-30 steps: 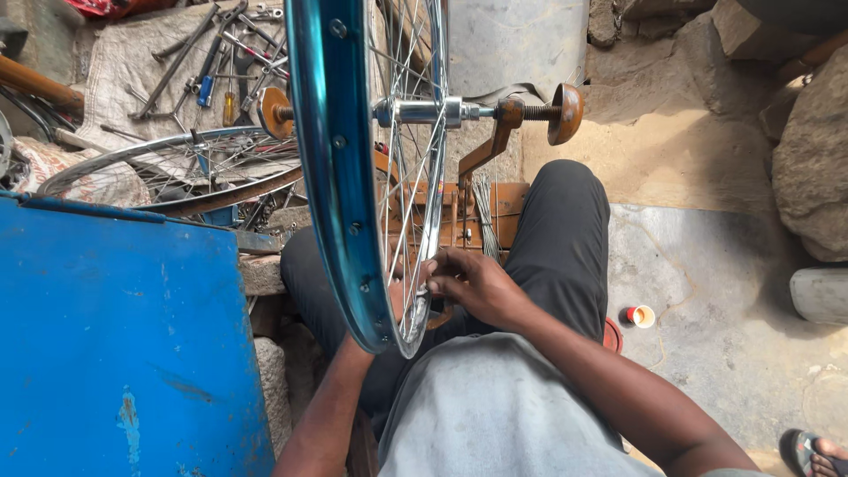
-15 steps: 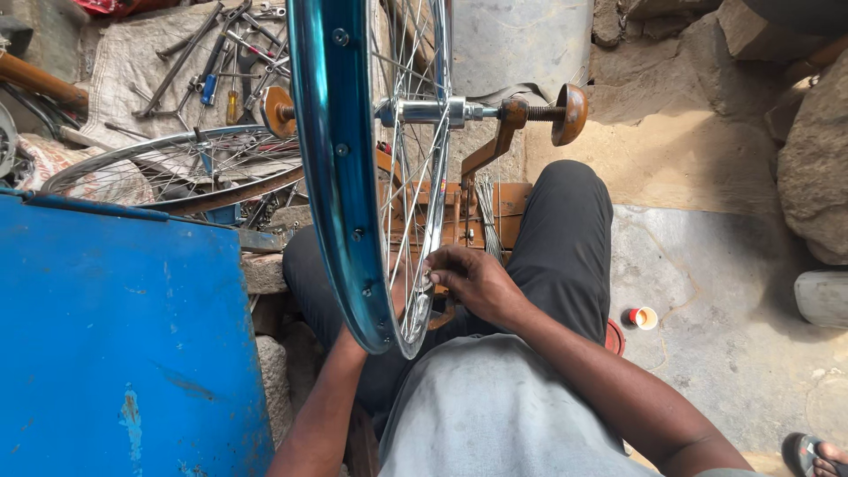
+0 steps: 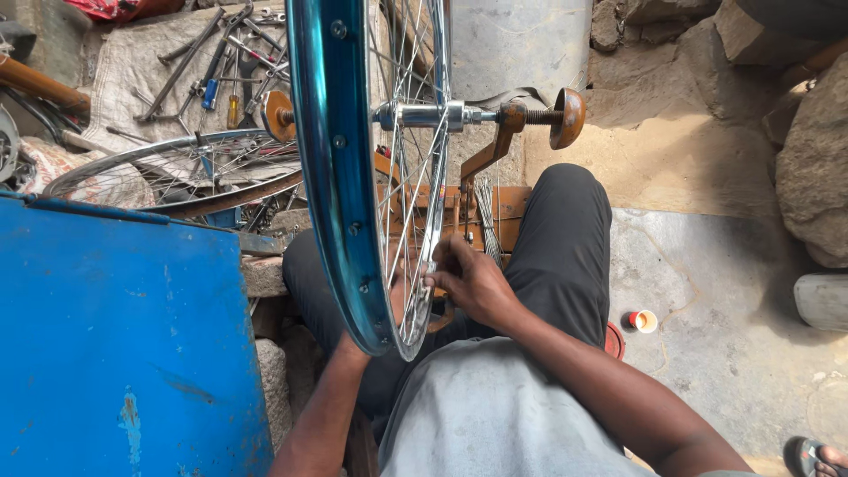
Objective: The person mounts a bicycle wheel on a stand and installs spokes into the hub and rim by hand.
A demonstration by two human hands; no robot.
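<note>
1. A grey shirt and dark trousers (image 3: 565, 238) were seen nearest the camera, belonging to a seated person.
2. The right hand (image 3: 468, 283) was found curled together against the chrome side of the wheel rim, fingers pinched at the spoke ends; what was gripped between them could not be made out.
3. The left hand (image 3: 397, 296) was recorded behind the rim, largely hidden by it; whether it was closed or apart could not be told.
4. A bicycle wheel (image 3: 331, 177), blue-rimmed and wire-spoked, was held upright between the knees, its hub axle (image 3: 433, 115) carried in a rusty brown truing stand (image 3: 503, 141).
5. A blue metal box (image 3: 115, 336) was noted just beside the left leg.
6. A small red and white cup (image 3: 642, 320) was seen on the stone floor, right of the right leg.
7. A second wheel (image 3: 168, 172), bare and silver, was lying flat beyond the box.
8. Spanners and screwdrivers (image 3: 216, 66) were scattered on a grey cloth farthest off.
</note>
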